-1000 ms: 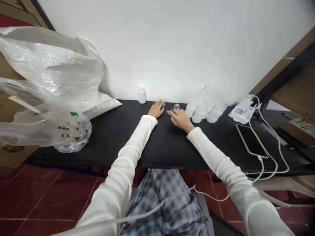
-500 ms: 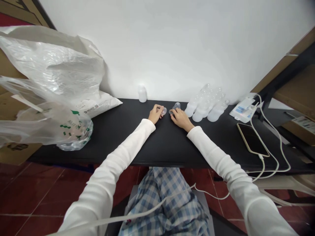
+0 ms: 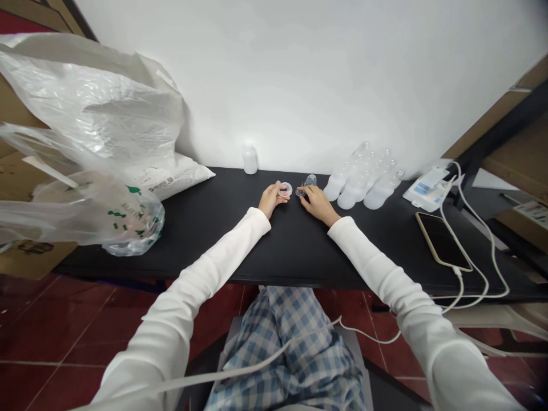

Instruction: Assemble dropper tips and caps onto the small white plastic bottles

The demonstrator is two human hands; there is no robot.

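Note:
My left hand (image 3: 269,200) pinches a pale translucent screw ring (image 3: 285,184) of the baby-bottle kind, its round opening turned towards me. Close by on the right, my right hand (image 3: 319,205) has its fingertips closed on a clear bottle teat (image 3: 300,193) with a round flange. The two pieces are apart. Just behind my right fingers lies a clear dome-shaped cap (image 3: 310,180) on the black table (image 3: 282,251). A single frosted bottle (image 3: 249,160) stands against the wall. To the right of my right hand is a group of several frosted bottles (image 3: 355,188) with clear domed tops.
Large white plastic bags (image 3: 124,114) and a clear bag with green print (image 3: 132,222) fill the left side. At right lie a phone (image 3: 443,240), a white power strip (image 3: 428,185) and loose white cables (image 3: 492,251). One cable crosses my lap.
My left hand has turned the ring so its opening now faces me. The teat in my right fingers shows more fully. The view has shifted slightly.

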